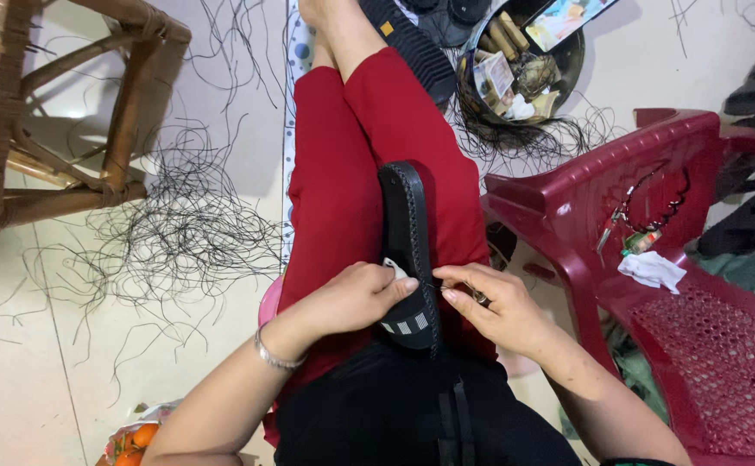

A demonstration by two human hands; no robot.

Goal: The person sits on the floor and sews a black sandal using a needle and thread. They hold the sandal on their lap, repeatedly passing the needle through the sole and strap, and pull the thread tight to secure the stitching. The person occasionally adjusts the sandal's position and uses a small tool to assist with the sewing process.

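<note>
resting along the right thigh of the red trousers (351,173), a black shoe sole (406,233) with a stitched rim lies lengthwise, its near end under both hands. the left hand (356,298) presses down on that near end, thumb and fingers closed over the sole's edge beside a white patch, its grip holding the sole in place; a thin silver bracelet (275,355) circles the wrist. the right hand (494,304) sits just beside it at the sole's right rim, fingertips pinched narrow on a small metal tool (478,297), too small to tell whether it is a needle, with a thin black thread running from it to the sole.

loose black threads (179,233) lie scattered over the pale floor to the left, near a woven cane stool (15,112). a dark bowl (567,60) of packets and oddments sits beyond the knees, with more thread trailing from it. to the right stands a maroon plastic chair (697,328) carrying a white cloth (651,269) and a small cutter with a dark cord. black sandals (744,229) lie past the chair. some oranges (135,440) show at the lower left edge.
</note>
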